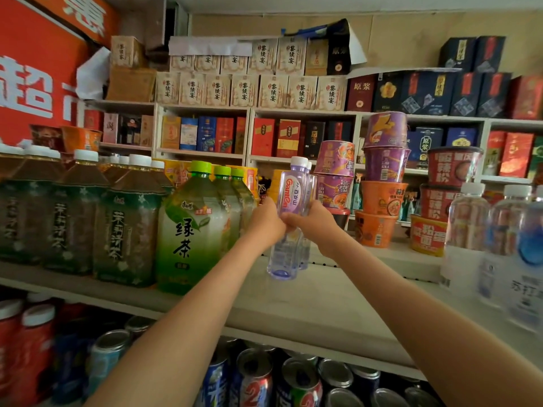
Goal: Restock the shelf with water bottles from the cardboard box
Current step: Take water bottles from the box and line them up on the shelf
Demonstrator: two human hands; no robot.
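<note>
Lilac-tinted clear plastic makes up the two slim water bottles (291, 192), each with a white cap. The front one wears a purple and white label with red lettering, and the second stands close behind it, mostly hidden. Both hands are clamped round the pair at mid-height, the left hand (266, 221) and right hand (313, 226) touching each other. The bottles lean slightly over a bare stretch of the shelf (308, 304), between the green tea bottles (194, 230) and the stacked noodle cups (382, 212); their bases seem to meet the board, though the angle leaves that unsure.
</note>
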